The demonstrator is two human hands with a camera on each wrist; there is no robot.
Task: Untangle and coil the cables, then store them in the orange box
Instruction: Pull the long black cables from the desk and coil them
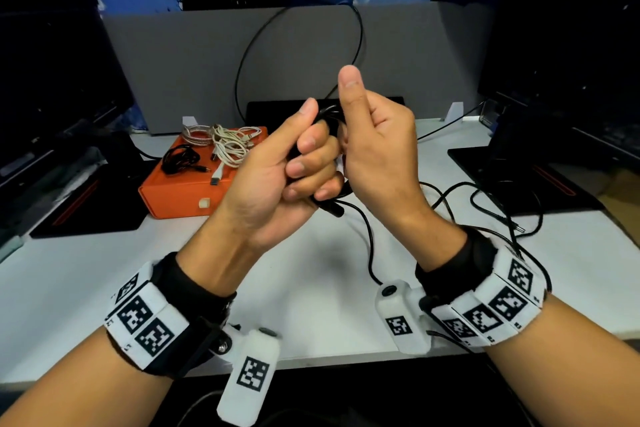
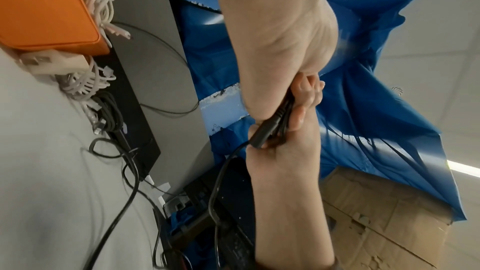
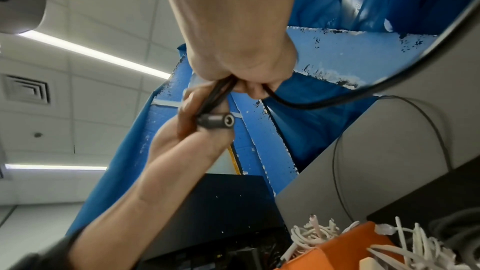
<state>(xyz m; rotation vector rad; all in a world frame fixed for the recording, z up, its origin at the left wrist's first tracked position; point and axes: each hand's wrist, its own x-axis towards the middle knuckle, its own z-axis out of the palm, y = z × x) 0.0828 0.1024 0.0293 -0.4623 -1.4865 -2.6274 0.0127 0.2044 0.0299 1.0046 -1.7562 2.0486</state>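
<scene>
A thin black cable (image 1: 370,236), partly gathered into a bundle of several strands, is held above a white desk (image 1: 311,288) between both hands, its loose length trailing down to the desktop and off to the right in slack loops. A stubby black barrel connector (image 3: 217,122) with a round socket sticks out below the fists. The left hand (image 1: 277,177) has its fingers curled round the bundled strands, thumb laid along the top; the right hand (image 1: 374,149) is closed against it, gripping the cable, with its thumb raised upright. At the desk's far left sits the orange box (image 1: 180,194), lid shut, a small pale latch on its front. Nothing of its inside shows; lying on its lid are a coiled black cable (image 1: 180,158), a tangle of white cables (image 1: 232,146) with one flat plug hanging toward the front edge, and a silvery braided coil (image 1: 197,133). Dark monitors (image 1: 52,80) flank the desk before a grey partition (image 1: 194,62).
</scene>
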